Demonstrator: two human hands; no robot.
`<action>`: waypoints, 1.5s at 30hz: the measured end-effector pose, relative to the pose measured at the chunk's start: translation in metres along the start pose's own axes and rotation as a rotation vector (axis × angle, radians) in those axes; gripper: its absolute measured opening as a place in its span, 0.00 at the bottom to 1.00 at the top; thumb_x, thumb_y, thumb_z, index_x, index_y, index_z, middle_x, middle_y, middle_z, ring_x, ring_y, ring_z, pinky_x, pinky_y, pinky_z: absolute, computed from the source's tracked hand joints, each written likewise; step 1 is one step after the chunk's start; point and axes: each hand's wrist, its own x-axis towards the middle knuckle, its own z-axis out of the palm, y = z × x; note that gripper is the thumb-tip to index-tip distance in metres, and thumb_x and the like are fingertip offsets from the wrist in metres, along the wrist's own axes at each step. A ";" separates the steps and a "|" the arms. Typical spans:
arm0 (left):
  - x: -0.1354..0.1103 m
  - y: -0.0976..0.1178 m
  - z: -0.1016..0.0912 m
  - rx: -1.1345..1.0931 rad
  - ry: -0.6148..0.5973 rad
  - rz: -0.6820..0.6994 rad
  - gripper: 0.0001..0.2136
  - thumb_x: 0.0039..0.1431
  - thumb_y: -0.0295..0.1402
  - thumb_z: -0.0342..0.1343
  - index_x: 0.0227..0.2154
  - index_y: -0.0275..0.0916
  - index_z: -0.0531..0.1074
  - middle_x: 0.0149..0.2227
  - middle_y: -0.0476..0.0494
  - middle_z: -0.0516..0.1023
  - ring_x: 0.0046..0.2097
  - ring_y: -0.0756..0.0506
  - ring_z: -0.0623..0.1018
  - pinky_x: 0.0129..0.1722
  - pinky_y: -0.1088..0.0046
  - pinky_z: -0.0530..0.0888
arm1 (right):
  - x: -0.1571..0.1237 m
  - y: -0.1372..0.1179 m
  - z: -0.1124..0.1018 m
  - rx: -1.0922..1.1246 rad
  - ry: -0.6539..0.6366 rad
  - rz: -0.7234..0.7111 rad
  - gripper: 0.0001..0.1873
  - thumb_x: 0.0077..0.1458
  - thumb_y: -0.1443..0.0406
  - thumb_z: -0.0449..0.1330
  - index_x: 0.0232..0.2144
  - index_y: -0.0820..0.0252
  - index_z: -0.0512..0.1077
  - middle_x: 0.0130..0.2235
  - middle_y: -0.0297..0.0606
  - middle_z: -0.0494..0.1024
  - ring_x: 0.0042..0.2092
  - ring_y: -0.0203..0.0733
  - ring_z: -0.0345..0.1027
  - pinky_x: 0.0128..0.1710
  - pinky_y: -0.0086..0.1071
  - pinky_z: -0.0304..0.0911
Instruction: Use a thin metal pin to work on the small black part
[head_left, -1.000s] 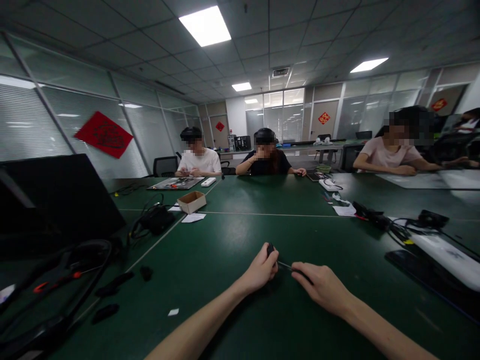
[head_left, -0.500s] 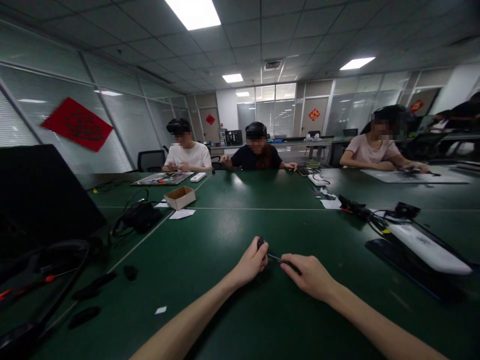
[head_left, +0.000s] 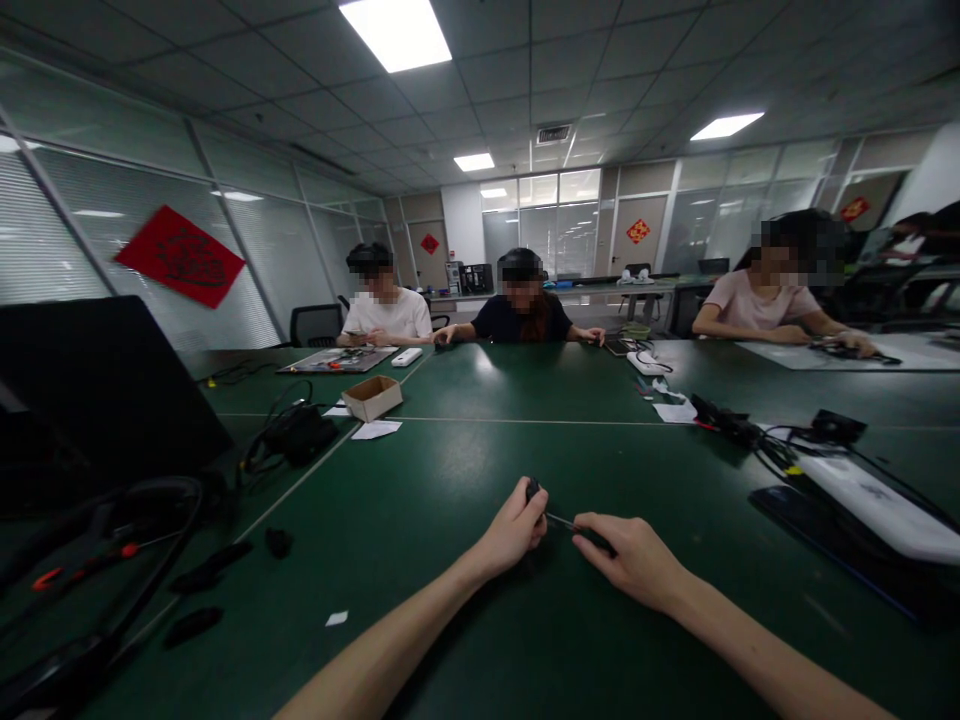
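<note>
Just above the green bench [head_left: 420, 520], between both hands, a thin dark tool [head_left: 559, 522] spans the gap, its black knob pinched in the curled left hand [head_left: 514, 530], its other end gripped by the closed right hand [head_left: 634, 560].

Matt green table [head_left: 465, 470], brown cardboard box [head_left: 373, 398], white paper slips [head_left: 376, 430].

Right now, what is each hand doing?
Left hand: closed on a small black part.
Right hand: closed on a thin dark tool.
</note>
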 end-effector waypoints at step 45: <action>0.004 -0.007 -0.001 0.020 -0.004 0.038 0.16 0.61 0.49 0.41 0.36 0.40 0.54 0.22 0.55 0.59 0.20 0.56 0.56 0.19 0.82 0.54 | -0.001 -0.002 0.000 -0.041 0.025 0.007 0.15 0.63 0.59 0.47 0.47 0.56 0.66 0.38 0.36 0.74 0.35 0.36 0.69 0.35 0.30 0.64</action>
